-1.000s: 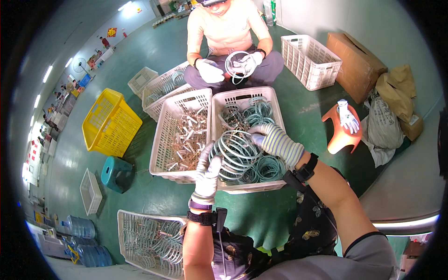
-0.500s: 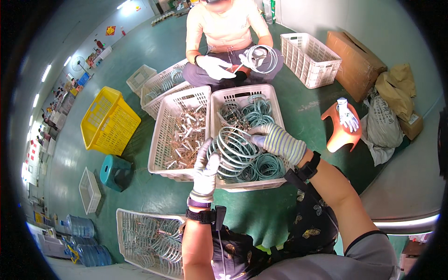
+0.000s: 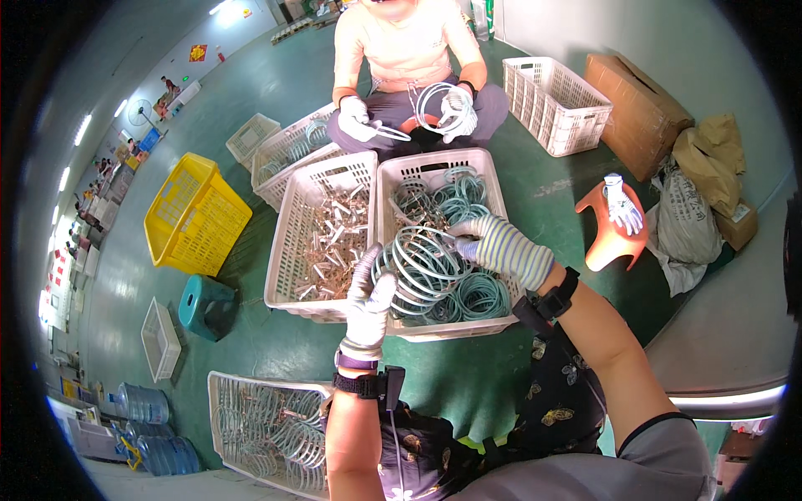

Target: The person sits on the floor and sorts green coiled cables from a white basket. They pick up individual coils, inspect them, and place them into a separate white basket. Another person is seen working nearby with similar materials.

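My left hand [image 3: 366, 309], in a striped white glove, holds the left side of a loose coil of pale green wire rings [image 3: 423, 269]. On the coil's upper right edge, my right hand [image 3: 506, 252] pinches with bent fingers; its fingertips are partly hidden among the rings. The coil is above a white plastic crate [image 3: 451, 332] filled with more bundled rings [image 3: 483, 297]. Beside it, toward my left hand, stands another white crate [image 3: 288, 242] holding small metal clip-like pieces [image 3: 334, 238].
Opposite me sits a person [image 3: 405, 50] in white gloves, holding similar rings [image 3: 434, 108]. A yellow basket [image 3: 196, 221] and teal stool [image 3: 205, 309] stand left. A crate of rings [image 3: 271, 430] lies near my left forearm. An orange stool [image 3: 597, 238] and cardboard box [image 3: 635, 108] stand right.
My right hand has shifted slightly right, and the coil tilts a little differently between my hands. Across from me, the person has moved their hands apart and lowered the left-side one with a ring.
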Available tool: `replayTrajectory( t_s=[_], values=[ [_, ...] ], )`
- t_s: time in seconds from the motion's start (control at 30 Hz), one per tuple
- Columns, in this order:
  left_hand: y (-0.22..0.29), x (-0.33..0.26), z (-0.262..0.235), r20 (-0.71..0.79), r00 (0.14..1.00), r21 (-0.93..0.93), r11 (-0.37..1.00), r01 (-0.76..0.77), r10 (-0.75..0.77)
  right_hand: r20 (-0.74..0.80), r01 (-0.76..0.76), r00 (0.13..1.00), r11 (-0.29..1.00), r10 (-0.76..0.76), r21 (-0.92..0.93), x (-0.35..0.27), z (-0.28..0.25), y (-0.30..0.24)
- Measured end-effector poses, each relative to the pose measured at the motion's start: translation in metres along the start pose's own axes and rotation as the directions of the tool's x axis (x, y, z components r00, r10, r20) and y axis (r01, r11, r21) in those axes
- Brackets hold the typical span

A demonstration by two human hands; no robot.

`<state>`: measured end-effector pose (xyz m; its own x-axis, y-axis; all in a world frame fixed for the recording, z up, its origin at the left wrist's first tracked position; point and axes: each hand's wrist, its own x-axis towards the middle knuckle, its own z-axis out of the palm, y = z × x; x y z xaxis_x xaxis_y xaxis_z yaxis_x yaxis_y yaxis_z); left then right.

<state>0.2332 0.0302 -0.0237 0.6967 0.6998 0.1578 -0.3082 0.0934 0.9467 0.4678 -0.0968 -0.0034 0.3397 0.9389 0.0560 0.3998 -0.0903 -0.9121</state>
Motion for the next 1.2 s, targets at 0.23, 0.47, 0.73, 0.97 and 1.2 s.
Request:
replayTrajectory(
  t_s=[0.23,0.47,0.73,0.97,1.2],
  values=[
    [0.002,0.002,0.004,-0.005,1.000,-0.011,1.000,0.005,-0.005,0.041,-0.058,0.998,0.994,0.054,0.095,-0.005,0.004,-0.004],
    [-0.003,0.000,-0.002,-0.004,1.000,-0.086,0.996,0.025,-0.025,0.109,-0.196,0.979,0.953,0.174,0.231,-0.012,0.006,-0.032],
    [0.002,-0.001,0.005,0.026,0.999,-0.052,0.998,0.047,-0.045,-0.128,-0.084,0.980,0.904,0.150,0.420,-0.010,0.001,-0.026],
    [-0.004,0.002,0.005,0.024,0.999,-0.020,0.999,0.027,-0.027,-0.112,0.382,0.919,0.924,-0.377,0.027,-0.018,0.010,-0.042],
    [-0.010,0.003,0.004,-0.010,0.999,0.053,0.998,0.041,-0.040,-0.283,0.355,0.892,0.934,-0.352,-0.040,-0.012,0.002,-0.031]
  ],
)
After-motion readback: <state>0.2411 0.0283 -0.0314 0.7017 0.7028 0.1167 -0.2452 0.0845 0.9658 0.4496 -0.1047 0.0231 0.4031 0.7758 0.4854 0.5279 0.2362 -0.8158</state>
